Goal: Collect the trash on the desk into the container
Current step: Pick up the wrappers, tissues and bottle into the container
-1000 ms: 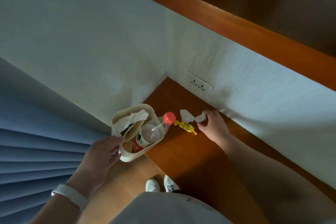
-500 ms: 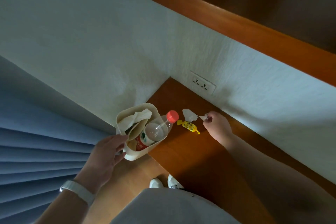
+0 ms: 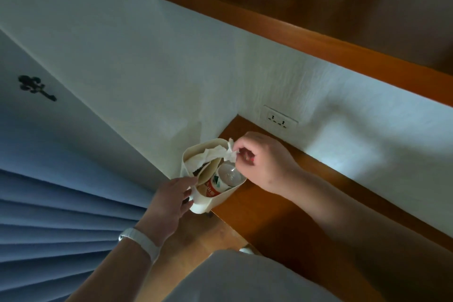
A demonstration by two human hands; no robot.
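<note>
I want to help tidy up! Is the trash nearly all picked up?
Nearly. The bottle and tissue already sit in the container, steadied by the left hand. The right hand holds paper scraps over it, not dropped yet. Other trash may be hidden beneath that hand.

The left hand (image 3: 171, 201) is reached forward from the lower left, palm turned inward, and its fingers are curled around the near wall of the container (image 3: 208, 203), which is gripped at the rim. A white band (image 3: 141, 243) is worn on the left wrist. The right arm is stretched in from the right, forearm bare. The right hand (image 3: 262, 159) is held above the container's far side, fingers bent and pinched together on a scrap of crumpled paper (image 3: 231, 153).
</note>
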